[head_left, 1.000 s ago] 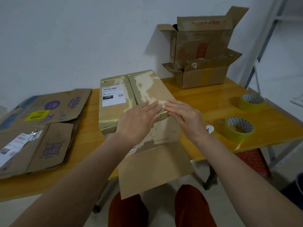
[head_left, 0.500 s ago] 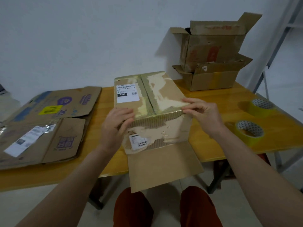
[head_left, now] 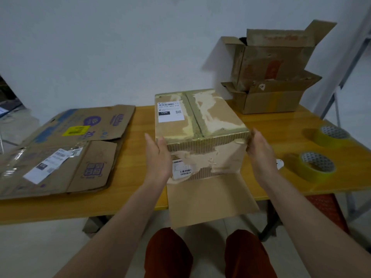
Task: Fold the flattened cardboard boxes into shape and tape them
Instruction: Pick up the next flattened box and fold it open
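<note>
A worn cardboard box (head_left: pixel 200 115) with a white shipping label stands folded into shape in the middle of the yellow table (head_left: pixel 136 157). Its top flaps are closed under old tape, and one front flap (head_left: pixel 208 199) lies open over the table's near edge. My left hand (head_left: pixel 158 153) lies flat against the box's left side, thumb at the front corner. My right hand (head_left: pixel 259 149) presses the right side near the top front corner. Two flattened cardboard boxes (head_left: pixel 94 125) (head_left: pixel 60 167) lie overlapping at the left.
Two rolls of yellowish tape (head_left: pixel 318 167) (head_left: pixel 331 135) sit at the table's right end, with a small white object (head_left: pixel 280 163) beside my right wrist. Two open boxes (head_left: pixel 271 101) (head_left: pixel 271 63) are stacked at the back right against the wall. My knees show below the table edge.
Both hands slid from the middle of the box's top front edge outward to its left and right sides. The camera view has shifted, so the box appears further right.
</note>
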A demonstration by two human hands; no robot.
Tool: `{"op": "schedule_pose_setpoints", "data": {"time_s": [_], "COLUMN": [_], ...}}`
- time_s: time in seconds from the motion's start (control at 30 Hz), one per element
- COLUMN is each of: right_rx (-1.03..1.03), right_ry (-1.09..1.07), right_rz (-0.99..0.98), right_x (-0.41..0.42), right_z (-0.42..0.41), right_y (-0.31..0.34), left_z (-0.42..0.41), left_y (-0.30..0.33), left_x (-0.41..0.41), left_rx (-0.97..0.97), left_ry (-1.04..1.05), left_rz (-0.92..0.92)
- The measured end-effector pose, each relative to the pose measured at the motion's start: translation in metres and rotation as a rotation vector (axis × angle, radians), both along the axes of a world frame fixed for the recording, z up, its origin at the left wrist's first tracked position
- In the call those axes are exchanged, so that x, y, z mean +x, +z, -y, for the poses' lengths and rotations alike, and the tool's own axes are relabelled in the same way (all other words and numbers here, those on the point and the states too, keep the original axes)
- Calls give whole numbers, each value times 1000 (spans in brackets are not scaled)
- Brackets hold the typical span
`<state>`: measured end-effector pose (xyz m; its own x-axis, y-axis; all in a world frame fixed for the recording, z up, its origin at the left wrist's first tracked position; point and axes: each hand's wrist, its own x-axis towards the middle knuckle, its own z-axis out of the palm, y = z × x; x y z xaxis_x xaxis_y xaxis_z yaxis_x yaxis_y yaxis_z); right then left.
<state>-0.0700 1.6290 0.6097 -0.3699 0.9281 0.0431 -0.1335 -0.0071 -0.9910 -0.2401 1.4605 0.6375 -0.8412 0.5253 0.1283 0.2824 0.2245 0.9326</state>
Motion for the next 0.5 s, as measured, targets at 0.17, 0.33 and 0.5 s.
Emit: {"op": "schedule_pose_setpoints", "data": {"time_s": [0.17,0.33,0.5], "right_rx": [-183,-364,-474], "right_ry": [-2,12,213], "right_rz": [291,412,315], "right_x": [-2,-6,-8], "right_z": [0,-1,5], "right_y": [-27,-30,-17], "left_z": [-14,-15,13], "left_y": [28,16,10], "left_x": [-2,-21,-50], "left_rx": [-449,-676,-465], "left_ry": [-123,-89,-103], "left_rz": [-832,-1022,-788]}}
